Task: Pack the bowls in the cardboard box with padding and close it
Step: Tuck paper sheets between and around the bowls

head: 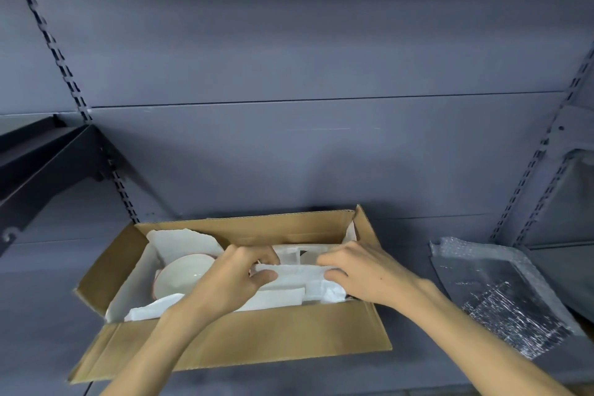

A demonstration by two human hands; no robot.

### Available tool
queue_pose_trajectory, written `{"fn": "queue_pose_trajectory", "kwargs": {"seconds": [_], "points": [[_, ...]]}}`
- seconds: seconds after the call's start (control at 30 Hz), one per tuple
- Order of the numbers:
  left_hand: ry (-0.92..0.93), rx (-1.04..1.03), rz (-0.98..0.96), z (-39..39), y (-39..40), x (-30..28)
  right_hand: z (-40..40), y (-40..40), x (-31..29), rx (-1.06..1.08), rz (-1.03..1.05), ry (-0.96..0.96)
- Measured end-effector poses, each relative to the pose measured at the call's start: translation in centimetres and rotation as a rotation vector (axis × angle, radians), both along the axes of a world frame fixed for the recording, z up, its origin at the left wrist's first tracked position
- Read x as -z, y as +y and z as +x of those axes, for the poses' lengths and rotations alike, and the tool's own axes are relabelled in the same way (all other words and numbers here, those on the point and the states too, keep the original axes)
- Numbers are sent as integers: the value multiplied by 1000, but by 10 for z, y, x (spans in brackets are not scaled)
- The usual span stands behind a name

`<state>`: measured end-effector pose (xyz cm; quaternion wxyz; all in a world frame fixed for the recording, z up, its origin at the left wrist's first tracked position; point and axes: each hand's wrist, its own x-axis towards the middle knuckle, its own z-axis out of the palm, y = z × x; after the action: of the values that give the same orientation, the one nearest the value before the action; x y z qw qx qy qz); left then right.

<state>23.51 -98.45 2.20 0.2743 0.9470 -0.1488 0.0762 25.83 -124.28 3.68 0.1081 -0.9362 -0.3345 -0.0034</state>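
An open cardboard box (257, 334) lies on a grey shelf, its flaps folded outward. White foam padding (299, 273) lines it and lies in sheets across the middle and right. A white bowl (184, 275) with a reddish rim sits uncovered in the left part of the box. My left hand (231, 280) and my right hand (360, 273) are both inside the box, each pinching a folded white padding sheet between thumb and fingers, left hand at its left end, right hand at its right end. Whatever lies under the sheets is hidden.
A stack of bubble wrap (501, 296) lies on the shelf to the right of the box. A dark shelf bracket (48, 164) juts out at the left. The grey back panel (289, 145) stands just behind the box.
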Motion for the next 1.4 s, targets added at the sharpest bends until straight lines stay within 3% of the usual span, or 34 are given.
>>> {"fn": "queue_pose_trajectory", "kwargs": {"seconds": [0.1, 0.23, 0.3, 0.5, 0.6, 0.77, 0.9, 1.07, 1.17, 1.27, 1.4], "points": [[-130, -47, 32, -3, -2, 0, -1, 4, -4, -34, 7, -104], [-197, -82, 80, -4, 1, -3, 4, 5, -4, 2, 76, -53], [-186, -86, 87, -5, 3, -1, 4, 5, -4, 30, 112, 12], [-12, -29, 116, -7, 2, 11, 4, 4, -2, 15, -122, -55], [-6, 7, 153, -8, -1, 18, 5, 0, -1, 31, -184, 4], [36, 83, 104, -9, 1, 16, 2, 2, 3, 30, -167, 41], [74, 127, 188, -9, 2, 20, 3, 7, 4, 20, -144, 35], [180, 170, 241, -7, 1, 27, 2, 6, 10, 14, -275, 71], [192, 215, 224, -5, -1, 24, 1, 3, 12, 25, -207, 34], [156, 212, 167, -4, -5, 21, 0, 0, 13, 32, -131, -123], [45, 175, 241, -5, -9, 27, -3, 0, 19, 30, -126, -170]]}}
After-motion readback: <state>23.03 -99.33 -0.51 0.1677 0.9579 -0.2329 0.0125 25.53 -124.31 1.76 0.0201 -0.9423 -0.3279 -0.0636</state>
